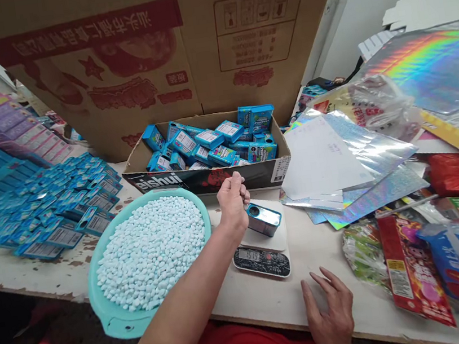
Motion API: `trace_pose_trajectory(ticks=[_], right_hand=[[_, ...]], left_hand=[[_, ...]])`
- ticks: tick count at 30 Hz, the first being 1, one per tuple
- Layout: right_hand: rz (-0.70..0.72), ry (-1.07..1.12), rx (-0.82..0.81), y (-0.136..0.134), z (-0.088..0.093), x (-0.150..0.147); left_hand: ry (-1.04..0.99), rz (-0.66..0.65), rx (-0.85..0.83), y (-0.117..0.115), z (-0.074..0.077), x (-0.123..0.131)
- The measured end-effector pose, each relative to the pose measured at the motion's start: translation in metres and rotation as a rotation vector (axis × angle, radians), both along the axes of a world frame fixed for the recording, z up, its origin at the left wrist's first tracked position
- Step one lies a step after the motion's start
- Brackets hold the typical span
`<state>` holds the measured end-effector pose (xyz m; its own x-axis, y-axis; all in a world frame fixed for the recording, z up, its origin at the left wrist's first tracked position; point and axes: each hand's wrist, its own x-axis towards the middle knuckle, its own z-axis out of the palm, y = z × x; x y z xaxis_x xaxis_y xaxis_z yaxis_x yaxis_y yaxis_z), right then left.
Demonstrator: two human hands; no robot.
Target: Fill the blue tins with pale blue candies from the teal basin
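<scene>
The fingers [237, 185] of my left hand [231, 203] are pinched tight together, pointing down. I cannot tell if a little thing is stuck between them. They hang just above the open tin [264, 218], close to its left end. The tin is small and shiny with a blue inside. It sits on top of the scale [261, 260], a bit tilted. The scale shows numbers on its front, but they are too small for me to read.

My right hand [333, 317] lies flat on the bench [256, 299], to the right of the scale and nearer to me. Its fingers are spread wide and hold nothing.

Just left of the scale is a round green bowl [117, 318]. It is full of little pale blue candies [151, 251]. Part of the bowl sticks out over the edge of the bench.

Right behind the scale is a low cardboard tray [205, 178] with small blue boxes [212, 140] heaped in it. Behind that stands a big brown carton [152, 46].

Far left of the scale, past the bowl, lots of flat blue packs [47, 209] lie spread out. Right of the scale, shiny rainbow sheets [360, 159] lie in a loose pile, and bright snack bags [414, 271] lie nearer to me.
</scene>
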<state>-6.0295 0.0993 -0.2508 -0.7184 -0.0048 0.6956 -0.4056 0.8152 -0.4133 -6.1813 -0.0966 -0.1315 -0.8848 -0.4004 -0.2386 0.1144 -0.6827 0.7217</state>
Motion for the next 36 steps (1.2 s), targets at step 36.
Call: trace_pose_trajectory(ticks=[36], right_hand=[[-0.004, -0.113, 0.021, 0.000, 0.002, 0.003]], left_hand=[[-0.240, 0.220, -1.099, -0.176, 0.001, 0.131]])
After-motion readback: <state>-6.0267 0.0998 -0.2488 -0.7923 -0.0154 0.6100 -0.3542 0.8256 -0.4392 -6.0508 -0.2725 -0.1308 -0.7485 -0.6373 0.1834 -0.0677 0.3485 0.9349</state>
